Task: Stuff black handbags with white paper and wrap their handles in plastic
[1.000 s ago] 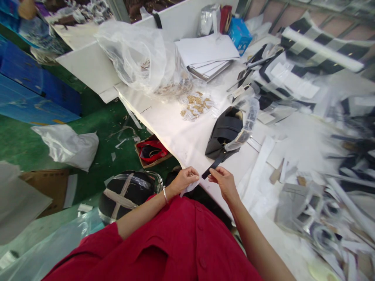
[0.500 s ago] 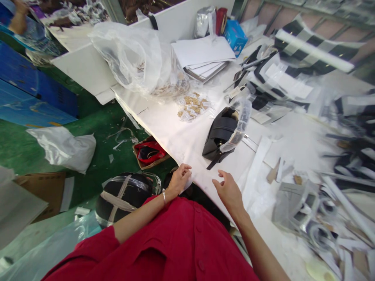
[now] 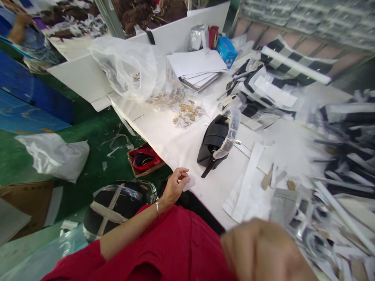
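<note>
My left hand (image 3: 176, 182) rests at the near edge of the white table (image 3: 164, 132), its fingers pinched on a small white scrap of paper (image 3: 190, 182). My right hand (image 3: 263, 249) is raised close to the camera at the bottom right, a large blur; its fingers cannot be made out. A black handbag (image 3: 211, 142) with a clear plastic wrap (image 3: 230, 130) over one end lies on the table beyond my left hand, its dark strap (image 3: 207, 170) pointing toward me.
A big clear plastic bag (image 3: 137, 70) and a heap of small tan packets (image 3: 187, 113) sit at the back left. White papers (image 3: 199, 64), a blue box (image 3: 226, 50), black-and-white pieces and paper scraps crowd the right. On the green floor: a red-lined box (image 3: 143, 160), a white bag (image 3: 52, 154).
My right hand let go of the bag's strap and rose from the table edge up toward the camera. The strap now lies on the table. My left hand stayed pinched on the scrap.
</note>
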`<state>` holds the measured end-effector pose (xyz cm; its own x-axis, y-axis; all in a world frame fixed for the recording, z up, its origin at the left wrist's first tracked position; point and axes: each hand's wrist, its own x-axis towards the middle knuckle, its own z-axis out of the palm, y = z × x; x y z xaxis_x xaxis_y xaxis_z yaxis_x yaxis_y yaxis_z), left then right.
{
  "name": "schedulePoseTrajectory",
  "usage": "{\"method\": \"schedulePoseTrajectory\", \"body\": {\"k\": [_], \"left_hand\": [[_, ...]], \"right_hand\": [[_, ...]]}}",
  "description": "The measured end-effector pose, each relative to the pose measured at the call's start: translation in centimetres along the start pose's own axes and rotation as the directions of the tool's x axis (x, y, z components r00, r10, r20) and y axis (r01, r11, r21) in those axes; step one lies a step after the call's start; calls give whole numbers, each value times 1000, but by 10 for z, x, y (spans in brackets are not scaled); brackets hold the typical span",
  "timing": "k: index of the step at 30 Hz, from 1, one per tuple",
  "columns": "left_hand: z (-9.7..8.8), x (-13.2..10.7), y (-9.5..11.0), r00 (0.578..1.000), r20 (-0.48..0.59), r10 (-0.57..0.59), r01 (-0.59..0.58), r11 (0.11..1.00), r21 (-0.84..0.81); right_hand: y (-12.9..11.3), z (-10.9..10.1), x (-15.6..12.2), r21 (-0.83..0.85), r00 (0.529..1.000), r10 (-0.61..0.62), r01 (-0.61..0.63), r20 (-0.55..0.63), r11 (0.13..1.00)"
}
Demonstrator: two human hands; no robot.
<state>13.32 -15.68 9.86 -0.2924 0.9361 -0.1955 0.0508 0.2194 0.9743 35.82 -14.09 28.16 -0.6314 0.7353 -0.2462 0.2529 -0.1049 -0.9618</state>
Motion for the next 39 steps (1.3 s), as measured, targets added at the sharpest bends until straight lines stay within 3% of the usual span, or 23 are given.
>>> {"method": "schedulePoseTrajectory", "body": {"k": [2,5,8,12,18,20,24,28,32,33,36,39], "left_hand": [[-1,-3,10,999,11,38,-39,999,37],[0,-8,23,996,47,77,-80,995,66],[2,-10,29,995,83,58,-59,998,6],[3,-9,26,989,142,-31,43,995,-87],[-2,-10,8,935,328,-134,79,981,178],[-3,-10,0,936,319,-148,105,983,149],[-3,-4,-12,964,234,-127,108,990,92],[-6,2,-20,982,168,-84,63,990,124],[-10,5,-32,985,147,-90,67,986,156],[-10,5,-36,985,143,-91,67,984,162],[-10,6,-47,985,135,-104,78,980,182],[-8,7,-54,981,135,-137,109,975,194]], "right_hand": [[23,9,36,48,962,106,-97,-253,994],[64,24,79,107,884,226,-199,-409,974],[95,36,95,74,903,243,-232,-354,970],[114,46,95,133,900,304,-276,-312,952],[131,46,97,235,887,358,-297,-291,926],[138,40,99,285,860,392,-305,-327,909],[156,22,107,247,747,395,-309,-535,918],[171,12,123,163,773,358,-322,-524,933],[180,10,132,188,707,348,-296,-616,936],[181,10,133,199,716,347,-286,-606,937],[180,11,131,290,812,376,-266,-446,919],[171,15,126,474,858,430,-266,-280,839]]}}
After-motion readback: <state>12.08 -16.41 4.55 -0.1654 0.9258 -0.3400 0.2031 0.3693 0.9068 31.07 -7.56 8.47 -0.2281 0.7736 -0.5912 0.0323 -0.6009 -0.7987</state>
